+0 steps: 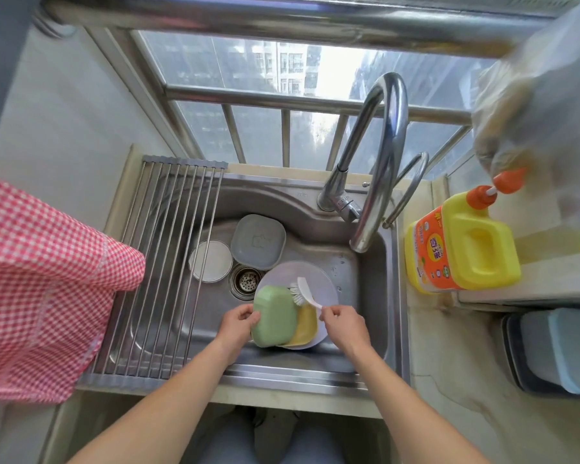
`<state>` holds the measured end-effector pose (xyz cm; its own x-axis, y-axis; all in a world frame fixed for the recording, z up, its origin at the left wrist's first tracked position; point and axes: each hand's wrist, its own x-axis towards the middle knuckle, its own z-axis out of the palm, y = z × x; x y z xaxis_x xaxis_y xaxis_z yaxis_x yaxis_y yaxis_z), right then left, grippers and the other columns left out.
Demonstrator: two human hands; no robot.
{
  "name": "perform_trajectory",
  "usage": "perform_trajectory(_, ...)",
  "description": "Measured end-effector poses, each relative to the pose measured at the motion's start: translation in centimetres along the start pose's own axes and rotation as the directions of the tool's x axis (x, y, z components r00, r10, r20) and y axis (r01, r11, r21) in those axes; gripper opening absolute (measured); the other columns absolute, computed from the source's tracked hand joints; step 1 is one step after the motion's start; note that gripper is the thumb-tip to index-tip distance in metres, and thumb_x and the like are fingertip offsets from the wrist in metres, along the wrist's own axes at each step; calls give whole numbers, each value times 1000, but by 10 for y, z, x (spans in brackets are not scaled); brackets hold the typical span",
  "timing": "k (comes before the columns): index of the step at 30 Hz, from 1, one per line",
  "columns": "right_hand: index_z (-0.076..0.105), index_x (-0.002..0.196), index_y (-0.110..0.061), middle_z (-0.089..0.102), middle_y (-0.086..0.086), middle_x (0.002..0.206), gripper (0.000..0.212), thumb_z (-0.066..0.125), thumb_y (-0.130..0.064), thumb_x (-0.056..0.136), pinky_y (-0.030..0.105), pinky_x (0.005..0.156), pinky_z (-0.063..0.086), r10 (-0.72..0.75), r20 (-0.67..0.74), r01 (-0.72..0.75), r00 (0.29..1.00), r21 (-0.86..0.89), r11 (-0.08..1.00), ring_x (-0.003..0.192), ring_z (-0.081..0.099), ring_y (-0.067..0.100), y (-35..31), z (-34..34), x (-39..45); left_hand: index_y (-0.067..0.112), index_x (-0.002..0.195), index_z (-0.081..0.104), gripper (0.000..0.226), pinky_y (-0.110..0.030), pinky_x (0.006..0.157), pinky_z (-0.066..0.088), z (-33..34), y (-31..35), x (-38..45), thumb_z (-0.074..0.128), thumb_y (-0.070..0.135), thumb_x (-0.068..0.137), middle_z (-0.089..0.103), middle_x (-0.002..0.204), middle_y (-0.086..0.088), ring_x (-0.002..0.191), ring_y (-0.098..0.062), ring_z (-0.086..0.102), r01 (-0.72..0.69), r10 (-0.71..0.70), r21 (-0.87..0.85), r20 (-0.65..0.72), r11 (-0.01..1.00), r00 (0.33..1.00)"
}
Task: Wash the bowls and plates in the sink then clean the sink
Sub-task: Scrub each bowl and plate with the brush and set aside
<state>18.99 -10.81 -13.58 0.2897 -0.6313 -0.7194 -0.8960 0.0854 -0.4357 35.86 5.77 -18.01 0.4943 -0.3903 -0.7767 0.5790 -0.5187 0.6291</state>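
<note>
In the steel sink (372, 296), my left hand (236, 321) grips the left edge of a green square plate (272, 316), held tilted with its underside up. Beneath it lie a yellow plate (306, 324) and a large white round plate (318, 279). My right hand (344, 324) pinches the handle of a white dish brush (306, 291), whose bristles touch the green plate's top right corner. A grey square bowl (258, 241) and a small white round dish (211, 261) rest at the back of the basin, near the drain strainer (247, 279).
A roll-up steel drying rack (161, 262) covers the sink's left part, with a red checked cloth (41, 289) hanging at its left. The curved faucet (379, 155) arches over the right side. A yellow detergent bottle (462, 242) stands on the right counter beside a blue-grey container (556, 349).
</note>
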Motion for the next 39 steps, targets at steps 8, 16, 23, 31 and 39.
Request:
perform_trajectory(8, 76, 91, -29, 73, 1, 91, 34, 47, -46, 92, 36, 79, 55, -81, 17, 83, 997, -151, 985, 90, 66, 28, -7, -9, 9, 10, 95, 69, 19, -35, 75, 53, 1, -3, 5, 56, -3, 98, 69, 84, -8, 80, -23, 63, -4, 4, 20, -4, 1000, 1000)
perform_trajectory(16, 78, 90, -38, 69, -12, 86, 30, 51, -50, 92, 30, 77, 49, -169, 153, 172, 974, -7, 985, 85, 59, 11, -15, -15, 13, 13, 95, 70, 22, -40, 81, 53, -1, -1, 10, 55, -4, 98, 68, 82, -5, 81, -22, 63, -22, 20, 106, 21, 994, 1000)
perform_trajectory(23, 78, 91, -35, 67, -17, 79, 28, 53, -46, 94, 25, 72, 45, -212, 174, 219, 962, -26, 975, 79, 58, 6, -22, -19, 11, 16, 88, 71, 27, -43, 81, 52, 5, 3, 9, 56, -4, 96, 67, 73, 0, 76, -21, 60, -30, 30, 167, -3, 985, 1000)
perform_trajectory(31, 76, 94, -33, 74, -4, 88, 32, 48, -47, 93, 34, 78, 55, -182, 99, 193, 978, -118, 974, 91, 67, 23, -23, -12, 3, 8, 89, 68, 14, -50, 82, 60, 9, 6, 5, 59, 1, 97, 69, 84, -12, 78, -24, 65, 79, -76, 119, -34, 990, 997)
perform_trajectory(39, 75, 96, -28, 70, 4, 87, 33, 46, -43, 97, 35, 75, 53, -93, -54, 80, 994, -210, 974, 88, 64, 32, -20, 1, -9, 8, 97, 63, 14, -34, 64, 62, 19, 18, -4, 51, 4, 102, 70, 93, -12, 78, -23, 69, 200, -201, -36, -10, 979, 980)
